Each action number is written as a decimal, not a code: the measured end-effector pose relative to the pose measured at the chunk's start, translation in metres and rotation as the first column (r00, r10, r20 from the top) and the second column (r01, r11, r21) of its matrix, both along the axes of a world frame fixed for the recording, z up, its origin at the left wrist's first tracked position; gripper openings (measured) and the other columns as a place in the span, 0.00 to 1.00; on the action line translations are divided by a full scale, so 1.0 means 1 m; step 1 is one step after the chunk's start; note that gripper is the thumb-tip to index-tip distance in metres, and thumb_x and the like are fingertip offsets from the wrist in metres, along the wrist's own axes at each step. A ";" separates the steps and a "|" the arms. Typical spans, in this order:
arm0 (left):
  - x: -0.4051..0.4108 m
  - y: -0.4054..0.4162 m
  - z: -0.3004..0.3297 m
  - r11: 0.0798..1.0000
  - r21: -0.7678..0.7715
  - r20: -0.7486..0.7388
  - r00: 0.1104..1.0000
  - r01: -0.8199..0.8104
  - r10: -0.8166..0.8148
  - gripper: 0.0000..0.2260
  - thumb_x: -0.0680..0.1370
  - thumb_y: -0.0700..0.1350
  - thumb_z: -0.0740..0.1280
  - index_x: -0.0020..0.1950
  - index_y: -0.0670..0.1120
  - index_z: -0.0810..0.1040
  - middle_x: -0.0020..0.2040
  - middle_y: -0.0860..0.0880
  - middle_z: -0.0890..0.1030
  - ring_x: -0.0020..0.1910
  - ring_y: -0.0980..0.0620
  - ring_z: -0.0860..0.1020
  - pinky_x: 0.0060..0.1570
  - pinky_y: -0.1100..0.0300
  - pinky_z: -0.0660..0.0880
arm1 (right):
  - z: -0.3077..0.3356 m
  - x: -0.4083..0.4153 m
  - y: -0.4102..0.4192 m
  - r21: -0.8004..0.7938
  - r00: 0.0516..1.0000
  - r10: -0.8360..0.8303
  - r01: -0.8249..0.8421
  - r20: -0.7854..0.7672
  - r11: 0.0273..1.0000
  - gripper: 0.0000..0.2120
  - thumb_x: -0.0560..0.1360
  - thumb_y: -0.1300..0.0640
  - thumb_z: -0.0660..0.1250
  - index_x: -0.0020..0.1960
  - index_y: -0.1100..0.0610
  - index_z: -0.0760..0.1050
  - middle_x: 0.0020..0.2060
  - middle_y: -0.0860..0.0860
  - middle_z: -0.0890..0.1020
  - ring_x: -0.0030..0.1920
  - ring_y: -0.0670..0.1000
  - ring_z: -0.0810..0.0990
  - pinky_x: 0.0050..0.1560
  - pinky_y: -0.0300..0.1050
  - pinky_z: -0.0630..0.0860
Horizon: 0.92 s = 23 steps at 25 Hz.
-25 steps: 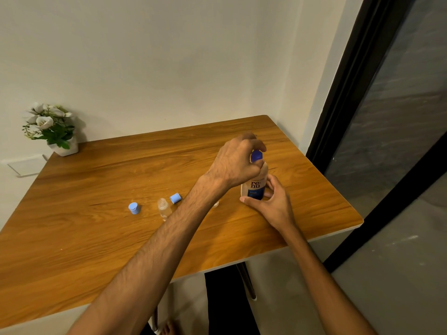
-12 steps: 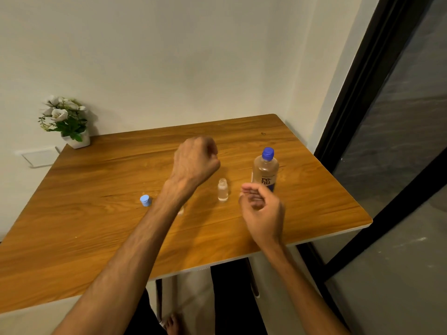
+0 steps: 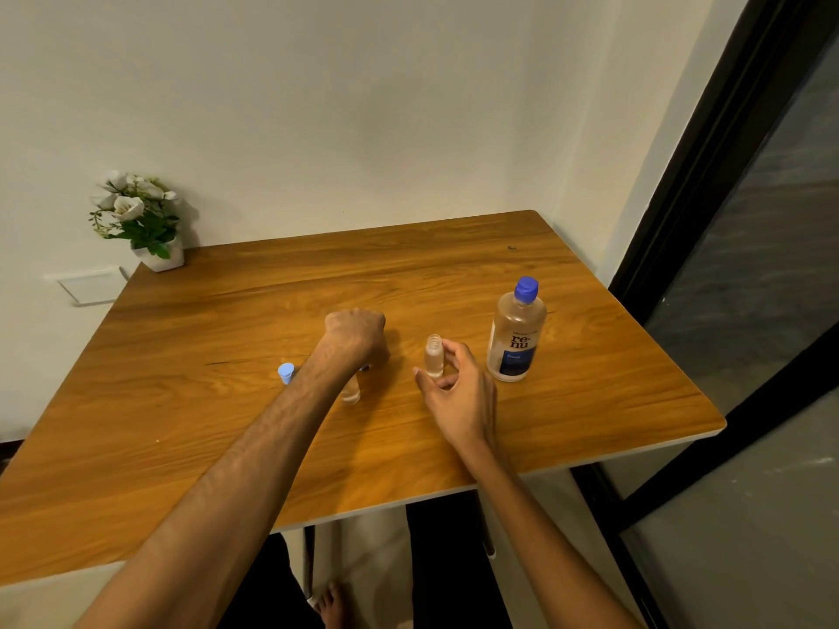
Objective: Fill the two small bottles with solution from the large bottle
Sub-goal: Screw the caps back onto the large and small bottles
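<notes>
Your table (image 3: 190, 401) fills the middle of the frame, and everything you need sits in a loose row across its centre, within easy reach of both arms.

The big bottle (image 3: 516, 338) stands upright at centre right, blue cap on, clear liquid inside, a dark blue label low on its front. Capped and set apart, it looks parked out of the way; my guess is that pouring is finished or paused.

Your right hand (image 3: 458, 392), just left of it, pinches a small bottle (image 3: 434, 356) between thumb and fingertips. That one stands upright with its threaded neck open and pale liquid inside, steadied, I judge, for capping.

Your left hand (image 3: 356, 333), at centre, is curled knuckles-up over a second small bottle (image 3: 351, 390); something blue shows at its fingers, but I cannot tell what it grips.

A light-blue cap (image 3: 286, 372) stands alone, left of your forearm.
</notes>
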<state>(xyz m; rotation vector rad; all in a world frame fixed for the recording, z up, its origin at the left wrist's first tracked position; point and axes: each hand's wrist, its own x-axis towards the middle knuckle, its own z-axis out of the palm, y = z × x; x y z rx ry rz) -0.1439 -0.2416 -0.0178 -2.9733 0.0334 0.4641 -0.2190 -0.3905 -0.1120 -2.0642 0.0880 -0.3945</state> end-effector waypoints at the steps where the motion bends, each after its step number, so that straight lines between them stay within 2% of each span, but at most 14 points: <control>1: 0.001 0.001 -0.001 0.999 -0.039 0.027 1.000 -0.003 0.004 0.16 0.79 0.44 0.73 0.66 0.46 0.77 0.61 0.45 0.82 0.61 0.45 0.81 0.54 0.53 0.78 | 0.000 0.001 0.000 0.005 1.000 0.006 -0.006 0.007 1.000 0.22 0.73 0.49 0.79 0.66 0.47 0.79 0.49 0.48 0.88 0.39 0.43 0.85 0.46 0.55 0.86; 3: 0.003 0.003 -0.001 0.972 -0.234 0.142 0.989 -0.006 0.041 0.12 0.78 0.46 0.74 0.60 0.46 0.80 0.56 0.46 0.84 0.56 0.46 0.82 0.56 0.51 0.82 | 0.001 0.003 -0.003 0.022 1.000 0.020 -0.020 0.000 1.000 0.19 0.75 0.49 0.78 0.64 0.47 0.80 0.50 0.45 0.88 0.39 0.42 0.85 0.44 0.54 0.86; 4: 0.004 0.001 0.000 0.916 -0.401 0.224 0.971 0.016 0.081 0.09 0.77 0.47 0.75 0.56 0.46 0.82 0.53 0.47 0.85 0.52 0.48 0.83 0.54 0.50 0.83 | 0.001 0.004 -0.004 0.035 1.000 0.022 -0.022 -0.006 0.999 0.18 0.75 0.49 0.78 0.63 0.47 0.81 0.51 0.44 0.88 0.40 0.42 0.85 0.43 0.54 0.86; 6: -0.005 -0.008 0.008 0.687 -0.716 0.329 0.927 0.123 0.177 0.07 0.76 0.48 0.77 0.49 0.47 0.84 0.45 0.50 0.86 0.45 0.52 0.84 0.46 0.55 0.83 | -0.001 0.004 -0.006 0.067 1.000 0.017 -0.017 0.000 0.998 0.17 0.74 0.48 0.79 0.61 0.47 0.82 0.48 0.43 0.88 0.39 0.42 0.85 0.42 0.54 0.86; 7: -0.013 -0.014 0.012 0.579 -0.797 0.336 0.922 0.171 0.190 0.07 0.75 0.47 0.78 0.48 0.47 0.84 0.44 0.51 0.86 0.43 0.53 0.85 0.43 0.57 0.83 | -0.001 0.003 -0.007 0.081 1.000 0.015 -0.016 0.009 0.997 0.16 0.74 0.47 0.78 0.60 0.46 0.82 0.46 0.43 0.88 0.39 0.42 0.85 0.42 0.55 0.86; 8: -0.020 -0.020 0.013 0.512 -0.834 0.337 0.924 0.205 0.180 0.07 0.74 0.47 0.80 0.47 0.47 0.85 0.43 0.52 0.87 0.42 0.55 0.85 0.42 0.58 0.82 | 0.000 0.001 -0.008 0.090 1.000 0.016 -0.017 0.021 0.996 0.15 0.74 0.46 0.78 0.59 0.46 0.82 0.44 0.43 0.88 0.39 0.42 0.85 0.41 0.55 0.86; 9: -0.027 -0.025 0.013 0.488 -0.842 0.346 0.924 0.228 0.165 0.07 0.73 0.47 0.80 0.46 0.48 0.85 0.43 0.52 0.87 0.42 0.55 0.86 0.42 0.57 0.83 | 0.003 -0.001 -0.009 0.091 0.999 0.015 -0.019 0.038 0.996 0.14 0.75 0.44 0.77 0.58 0.46 0.82 0.43 0.42 0.87 0.39 0.42 0.85 0.41 0.55 0.85; 12: -0.037 -0.029 0.001 0.487 -0.826 0.412 0.893 0.283 0.179 0.08 0.71 0.48 0.81 0.44 0.49 0.84 0.39 0.52 0.87 0.40 0.55 0.86 0.43 0.52 0.85 | 0.009 -0.007 -0.012 0.100 0.996 -0.001 -0.007 0.085 0.995 0.13 0.75 0.44 0.76 0.57 0.46 0.83 0.43 0.39 0.87 0.37 0.42 0.85 0.38 0.53 0.84; 14: -0.041 -0.027 -0.008 0.489 -0.817 0.445 0.874 0.306 0.196 0.08 0.70 0.49 0.81 0.42 0.49 0.84 0.38 0.53 0.86 0.39 0.56 0.85 0.42 0.52 0.84 | 0.010 -0.010 -0.014 0.120 0.996 -0.011 0.001 0.088 0.993 0.13 0.73 0.47 0.78 0.56 0.45 0.83 0.43 0.39 0.87 0.38 0.42 0.85 0.39 0.53 0.84; 18: -0.050 -0.030 -0.013 0.591 -0.718 0.505 0.860 0.368 0.078 0.08 0.70 0.47 0.80 0.41 0.49 0.82 0.38 0.54 0.85 0.40 0.58 0.84 0.43 0.52 0.84 | 0.001 -0.011 -0.018 0.102 0.999 0.028 -0.032 0.038 0.994 0.16 0.71 0.52 0.79 0.57 0.45 0.83 0.42 0.41 0.87 0.41 0.43 0.85 0.42 0.55 0.86; 20: -0.054 -0.030 -0.018 0.619 -0.685 0.532 0.845 0.385 0.063 0.08 0.69 0.47 0.79 0.43 0.50 0.81 0.37 0.54 0.85 0.39 0.58 0.84 0.43 0.52 0.83 | -0.003 -0.013 -0.018 0.100 0.999 0.028 -0.031 0.030 0.995 0.17 0.70 0.55 0.79 0.58 0.47 0.84 0.42 0.42 0.87 0.40 0.42 0.84 0.42 0.52 0.86; 23: -0.059 -0.028 -0.026 0.657 -0.623 0.577 0.816 0.424 0.020 0.10 0.71 0.48 0.77 0.51 0.51 0.85 0.41 0.54 0.85 0.40 0.58 0.84 0.43 0.53 0.82 | -0.004 -0.016 -0.019 0.060 0.999 0.024 -0.026 0.034 0.998 0.16 0.70 0.55 0.79 0.57 0.50 0.84 0.38 0.42 0.84 0.36 0.39 0.81 0.38 0.43 0.80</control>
